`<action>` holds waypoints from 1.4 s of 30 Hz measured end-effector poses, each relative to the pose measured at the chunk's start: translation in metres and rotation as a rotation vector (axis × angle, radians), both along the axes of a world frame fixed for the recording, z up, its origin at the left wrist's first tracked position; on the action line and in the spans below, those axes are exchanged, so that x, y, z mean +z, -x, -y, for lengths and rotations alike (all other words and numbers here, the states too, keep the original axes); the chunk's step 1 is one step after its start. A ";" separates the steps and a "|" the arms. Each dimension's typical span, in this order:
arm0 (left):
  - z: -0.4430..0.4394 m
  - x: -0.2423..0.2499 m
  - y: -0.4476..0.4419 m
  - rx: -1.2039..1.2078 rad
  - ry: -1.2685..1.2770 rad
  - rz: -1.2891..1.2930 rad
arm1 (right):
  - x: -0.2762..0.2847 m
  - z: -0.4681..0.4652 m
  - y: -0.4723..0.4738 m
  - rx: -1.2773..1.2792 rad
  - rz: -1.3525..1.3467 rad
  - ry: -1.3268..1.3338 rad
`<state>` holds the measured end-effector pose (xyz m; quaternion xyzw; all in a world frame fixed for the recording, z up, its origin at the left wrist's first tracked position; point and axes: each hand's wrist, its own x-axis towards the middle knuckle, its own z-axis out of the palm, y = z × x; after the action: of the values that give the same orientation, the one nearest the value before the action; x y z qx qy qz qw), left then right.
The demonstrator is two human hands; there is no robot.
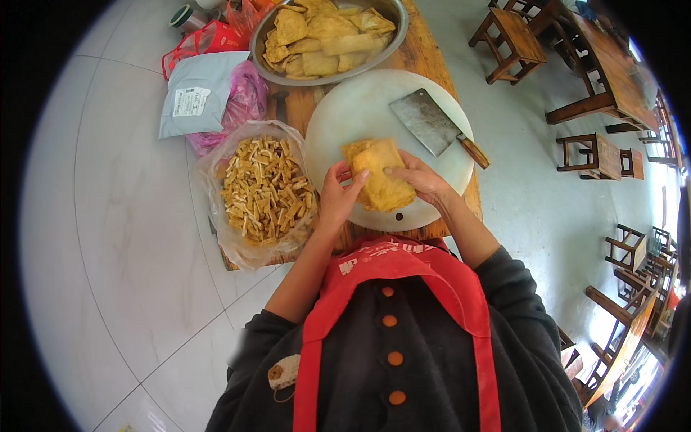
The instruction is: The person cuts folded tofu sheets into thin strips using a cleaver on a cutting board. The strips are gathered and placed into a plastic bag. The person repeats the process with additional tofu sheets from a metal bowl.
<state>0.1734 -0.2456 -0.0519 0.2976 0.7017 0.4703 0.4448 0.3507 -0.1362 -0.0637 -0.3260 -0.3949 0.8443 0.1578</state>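
Note:
Between my two hands is a small stack of fried tofu sheets (384,175), held over a round white chopping board (345,116). My left hand (344,191) grips the stack's left edge, thumb on top. From the right side, my right hand (422,177) pinches it with the thumb on the upper sheet. A cleaver (429,124) with a wooden handle lies flat on the board, up and right of my hands, its handle reaching over the rim. To the left, a clear plastic bag (218,183) is open around a heap of cut tofu strips (264,194).
Beyond the board, a steel basin (324,81) holds many uncut tofu sheets (324,40). A grey parcel (197,102), a pink plastic bag (245,102) and a red bag (208,40) crowd the wooden table's (426,38) left side. Wooden stools (510,40) stand on the floor at right.

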 end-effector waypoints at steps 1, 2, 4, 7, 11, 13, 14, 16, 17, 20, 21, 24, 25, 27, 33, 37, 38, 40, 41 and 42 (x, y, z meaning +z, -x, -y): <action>0.000 0.001 0.000 0.002 0.009 -0.002 | -0.001 0.000 0.000 -0.021 -0.031 0.008; 0.000 0.002 -0.001 0.013 0.004 -0.006 | -0.003 0.001 -0.001 -0.010 -0.140 0.000; 0.003 0.008 -0.001 0.016 -0.002 -0.103 | -0.008 0.001 -0.001 -0.035 0.004 -0.012; 0.008 0.016 -0.004 -0.030 -0.004 -0.277 | -0.017 0.002 0.002 -0.043 0.067 -0.047; 0.009 0.007 -0.013 -0.121 -0.019 -0.243 | -0.011 0.002 0.006 -0.050 0.216 -0.150; 0.008 -0.007 -0.013 -0.127 -0.057 -0.233 | 0.000 -0.001 0.004 -0.093 0.255 -0.197; 0.007 -0.015 -0.011 -0.111 -0.078 -0.220 | 0.007 -0.003 0.002 -0.093 0.293 -0.206; 0.008 -0.029 -0.005 -0.080 -0.085 -0.128 | 0.016 -0.005 -0.002 -0.183 0.150 -0.133; 0.007 -0.033 -0.002 -0.068 -0.072 -0.052 | 0.017 -0.004 -0.002 -0.259 0.086 -0.093; 0.005 -0.034 0.007 0.002 0.014 0.065 | 0.003 0.001 0.007 -0.137 -0.138 -0.020; 0.004 -0.031 0.008 0.032 0.095 0.084 | -0.006 0.003 0.012 -0.119 0.126 -0.194; 0.000 -0.016 0.005 0.143 0.048 0.534 | -0.034 0.005 0.020 -0.100 0.506 -0.398; -0.002 -0.012 0.004 0.083 0.067 0.446 | -0.040 0.002 0.019 -0.076 0.478 -0.493; -0.004 -0.006 0.004 -0.051 0.078 0.302 | -0.047 0.000 0.018 -0.014 0.564 -0.549; -0.016 -0.013 0.020 -0.146 0.180 0.405 | -0.032 -0.005 0.022 0.048 0.348 -0.481; -0.018 -0.014 0.024 -0.160 0.155 0.487 | -0.012 -0.007 0.010 0.097 0.037 -0.129; -0.017 -0.012 0.025 -0.173 0.158 0.493 | -0.008 -0.008 0.007 0.120 0.018 -0.085; -0.016 -0.010 0.027 -0.186 0.176 0.520 | -0.003 -0.009 0.007 0.149 -0.009 -0.033; -0.015 -0.009 0.028 -0.187 0.186 0.542 | -0.003 -0.010 0.008 0.156 -0.015 -0.030; -0.014 -0.010 0.029 -0.187 0.158 0.577 | -0.003 -0.010 0.011 0.155 -0.066 -0.041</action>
<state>0.1448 -0.2312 -0.0614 0.1797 0.5505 0.4366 0.6885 0.3395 -0.1257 -0.0664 -0.2629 -0.4307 0.8561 0.1115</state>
